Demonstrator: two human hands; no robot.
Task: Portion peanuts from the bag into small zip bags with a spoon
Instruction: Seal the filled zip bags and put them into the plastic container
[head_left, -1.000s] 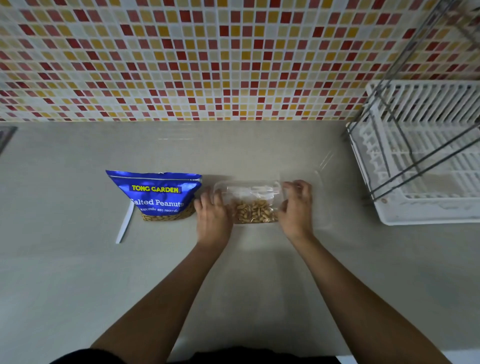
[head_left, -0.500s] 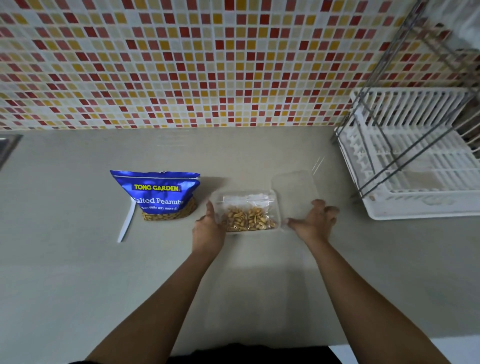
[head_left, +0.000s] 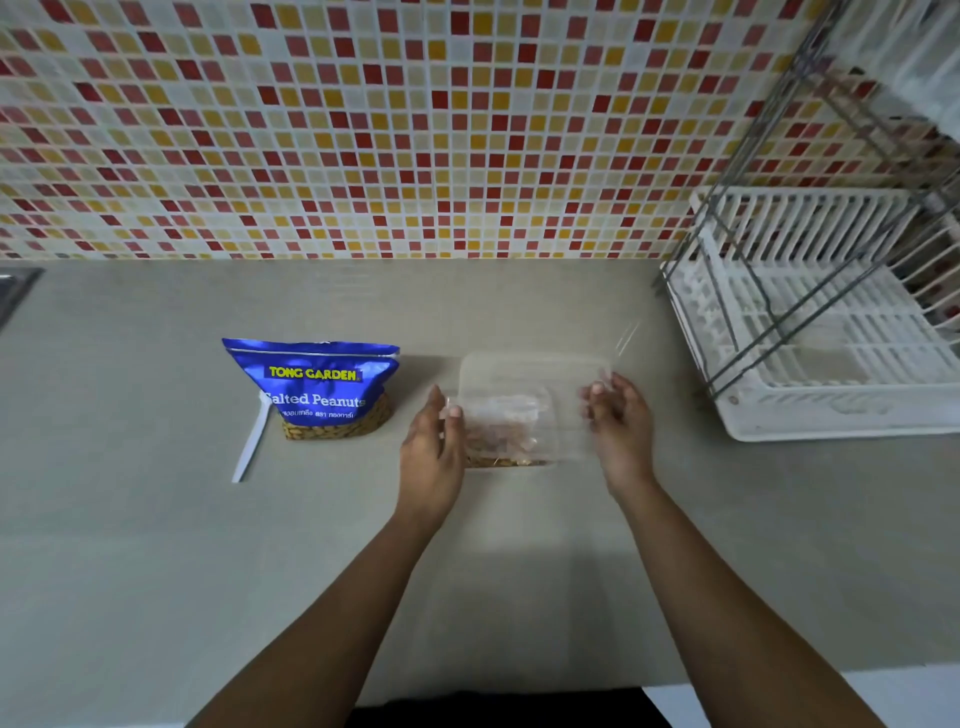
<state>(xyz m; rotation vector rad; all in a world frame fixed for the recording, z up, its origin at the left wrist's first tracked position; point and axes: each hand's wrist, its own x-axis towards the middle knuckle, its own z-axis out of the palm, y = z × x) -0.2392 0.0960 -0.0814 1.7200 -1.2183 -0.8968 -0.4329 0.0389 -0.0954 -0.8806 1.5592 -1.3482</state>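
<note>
- A small clear plastic zip bag holding a portion of peanuts lies flat on the beige countertop, near the middle, between the two hands. It looks blurred.
- A larger sheet of clear, empty plastic bag lies over and just beyond it on the far side, reaching to the right hand.
- The left hand sits at the zip bag's left edge. Its fingers are straight and close together, with the thumb set apart toward the bag. Whether it touches the plastic is not clear.
- The right hand is at the right edge of the clear plastic. Its fingers are loosely curled and smeared, so I cannot tell whether they pinch the plastic.
- A blue foil bag of salted peanuts stands upright to the left of the left hand, well apart from it.
- A white plastic spoon lies on the counter just beside the blue bag's left edge.
- A white plastic dish rack with grey wire bars stands at the far right, against the mosaic tile wall.
</note>
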